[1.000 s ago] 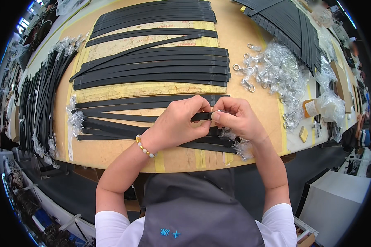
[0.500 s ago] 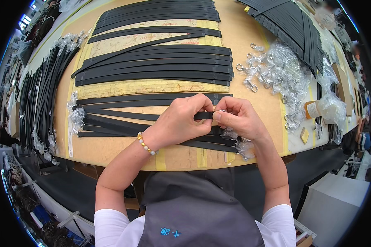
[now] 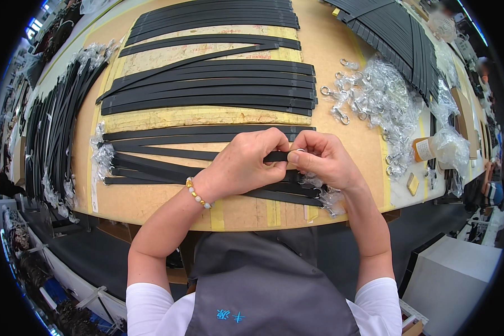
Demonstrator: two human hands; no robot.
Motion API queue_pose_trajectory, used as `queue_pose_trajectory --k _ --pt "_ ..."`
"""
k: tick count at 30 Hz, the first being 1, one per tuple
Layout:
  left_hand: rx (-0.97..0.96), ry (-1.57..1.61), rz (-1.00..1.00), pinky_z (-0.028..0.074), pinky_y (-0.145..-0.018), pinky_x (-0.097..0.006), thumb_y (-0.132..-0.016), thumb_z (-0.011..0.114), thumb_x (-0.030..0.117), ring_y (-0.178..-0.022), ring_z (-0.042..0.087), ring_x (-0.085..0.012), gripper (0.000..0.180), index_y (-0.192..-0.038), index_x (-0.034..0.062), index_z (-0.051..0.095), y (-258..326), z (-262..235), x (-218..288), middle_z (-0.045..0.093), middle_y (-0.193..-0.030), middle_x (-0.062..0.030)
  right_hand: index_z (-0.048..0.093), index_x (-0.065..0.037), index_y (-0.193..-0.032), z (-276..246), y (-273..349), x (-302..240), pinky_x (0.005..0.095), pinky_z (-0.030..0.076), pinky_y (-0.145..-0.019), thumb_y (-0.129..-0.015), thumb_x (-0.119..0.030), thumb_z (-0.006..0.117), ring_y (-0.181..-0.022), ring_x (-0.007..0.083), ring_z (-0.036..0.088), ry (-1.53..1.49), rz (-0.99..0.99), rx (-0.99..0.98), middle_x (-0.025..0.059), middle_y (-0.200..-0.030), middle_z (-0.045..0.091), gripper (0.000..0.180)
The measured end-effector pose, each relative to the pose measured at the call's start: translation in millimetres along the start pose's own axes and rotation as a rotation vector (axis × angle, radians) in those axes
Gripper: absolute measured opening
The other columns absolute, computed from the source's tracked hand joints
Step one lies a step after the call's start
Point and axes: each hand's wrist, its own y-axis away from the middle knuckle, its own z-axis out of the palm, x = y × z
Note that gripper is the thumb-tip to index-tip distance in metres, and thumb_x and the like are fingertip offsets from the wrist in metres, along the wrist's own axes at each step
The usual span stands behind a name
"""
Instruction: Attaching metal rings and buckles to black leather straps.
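Between both hands, a short length of black strap (image 3: 275, 157) is stretched over the near part of the table. My left hand (image 3: 246, 162), with a beaded bracelet at the wrist, is closed round the strap. Thumb and fingers of my right hand (image 3: 327, 159) pinch its end, where a bit of shiny metal shows at the fingertips; the rest is hidden. Under and beside the hands lie several black straps (image 3: 145, 168), with plastic-wrapped metal hooks (image 3: 102, 157) at their left ends. More wrapped pieces (image 3: 331, 200) lie just below my right hand.
A heap of plastic-wrapped metal hooks (image 3: 386, 95) lies to the right. Rows of black straps (image 3: 207, 87) cover the middle, with a large stack (image 3: 386, 33) at far right. Finished-looking hooked straps (image 3: 61, 129) hang at the left edge. An orange-labelled container (image 3: 424, 149) and a yellow block (image 3: 413, 183) sit right.
Hardly anything differs: both hands keep their grip on the strap, and the whole view has shifted very slightly.
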Motion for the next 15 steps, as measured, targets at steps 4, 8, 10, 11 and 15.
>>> queue_pose_trajectory --k 4,8,10,11,15 --pt "0.023 0.037 0.024 0.057 -0.065 -0.031 -0.076 0.077 0.001 -0.072 0.071 -0.0201 0.025 -0.098 0.0016 0.065 0 3 -2 0.07 -0.081 -0.009 0.066 -0.003 -0.092 4 1 -3 0.0189 0.035 -0.059 -0.097 -0.013 0.072 -0.071 -0.0013 0.046 0.04 -0.029 0.011 -0.0075 -0.079 0.058 0.013" --pt "-0.057 0.093 -0.072 0.052 -0.062 -0.027 -0.076 0.076 0.0 -0.063 0.061 -0.016 0.031 -0.105 0.0024 0.066 -4 -2 11 0.065 -0.076 -0.0061 0.066 -0.003 -0.093 8 1 3 0.0206 0.035 -0.059 -0.096 -0.012 0.07 -0.071 -0.0001 0.044 0.148 -0.096 0.061 -0.0076 -0.079 0.058 0.01" --pt "-0.048 0.094 -0.05 0.05 -0.062 -0.026 -0.076 0.074 -0.001 -0.063 0.058 -0.014 0.033 -0.108 0.0023 0.066 -4 -2 12 0.064 -0.077 -0.005 0.065 -0.003 -0.092 12 1 0 0.0224 0.035 -0.059 -0.094 -0.011 0.067 -0.07 0.0012 0.042 0.258 -0.162 0.085 -0.008 -0.077 0.055 0.008" --pt "-0.042 0.096 -0.03 0.048 -0.061 -0.025 -0.076 0.072 -0.001 -0.063 0.055 -0.012 0.036 -0.11 0.0022 0.066 -3 -2 13 0.062 -0.077 -0.004 0.065 -0.003 -0.092 13 1 -1 0.0224 0.035 -0.059 -0.094 -0.011 0.067 -0.07 0.0012 0.042 0.261 -0.162 0.088 -0.008 -0.077 0.055 0.008" --pt "-0.083 0.172 -0.079 0.047 -0.061 -0.023 -0.076 0.066 -0.003 -0.068 0.054 -0.0072 0.038 -0.114 0.0003 0.064 0 -3 9 0.062 -0.081 -0.0012 0.065 -0.004 -0.091 10 -1 5 0.0229 0.035 -0.058 -0.095 -0.017 0.073 -0.07 0.0014 0.041 0.214 -0.185 0.054 -0.008 -0.075 0.053 0.016"
